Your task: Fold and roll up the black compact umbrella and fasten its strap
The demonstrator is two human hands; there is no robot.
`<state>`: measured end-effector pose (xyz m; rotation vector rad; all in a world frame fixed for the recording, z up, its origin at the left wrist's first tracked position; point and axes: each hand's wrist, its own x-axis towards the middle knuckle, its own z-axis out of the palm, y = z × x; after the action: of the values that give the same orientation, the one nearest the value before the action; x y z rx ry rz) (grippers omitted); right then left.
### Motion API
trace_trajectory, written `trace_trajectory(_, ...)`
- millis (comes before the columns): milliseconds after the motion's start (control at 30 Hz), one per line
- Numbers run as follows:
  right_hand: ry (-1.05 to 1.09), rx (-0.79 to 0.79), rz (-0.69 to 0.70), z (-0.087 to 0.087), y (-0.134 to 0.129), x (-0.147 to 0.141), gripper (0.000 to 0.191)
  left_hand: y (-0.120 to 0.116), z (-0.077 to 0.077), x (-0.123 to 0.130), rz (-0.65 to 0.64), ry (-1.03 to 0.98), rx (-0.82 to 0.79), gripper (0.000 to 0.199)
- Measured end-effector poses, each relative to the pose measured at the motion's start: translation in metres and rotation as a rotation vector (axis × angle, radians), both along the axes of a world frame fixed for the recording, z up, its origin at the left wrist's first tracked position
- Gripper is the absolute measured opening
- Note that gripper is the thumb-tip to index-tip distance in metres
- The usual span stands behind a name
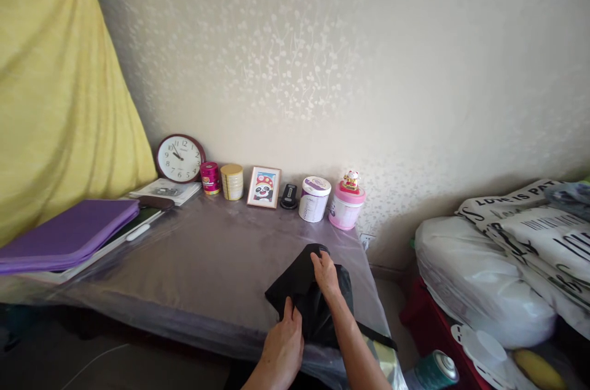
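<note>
A black cloth item, maybe a bag, lies crumpled near the table's front right, with a dark strap trailing to the right edge. My right hand pinches its upper part between thumb and fingers. Lower and to the left, my left hand is at the item's near edge, its fingers together against the black fabric. The folds hide part of the fingertips.
Along the wall stand a clock, tins, a framed panda picture and a pink tub. Purple folders lie left on the plastic-covered table. A spray can and white bag are right.
</note>
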<state>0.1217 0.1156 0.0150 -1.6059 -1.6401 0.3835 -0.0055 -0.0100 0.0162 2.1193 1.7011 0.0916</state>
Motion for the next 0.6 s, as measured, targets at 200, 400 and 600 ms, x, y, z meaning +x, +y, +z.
trace_trajectory(200,0.229,-0.249,0.115,0.008,-0.009,-0.013,0.031,-0.002,-0.001,-0.004,0.014,-0.051,0.046,0.061)
trace_trajectory(400,0.100,-0.240,0.221,0.023,-0.020,-0.019,0.022,-0.018,0.005,-0.019,0.043,-0.048,0.058,0.053)
trace_trajectory(600,-0.070,-0.164,0.296,0.022,-0.028,-0.025,0.021,-0.020,0.019,-0.013,-0.033,-0.025,0.118,0.072)
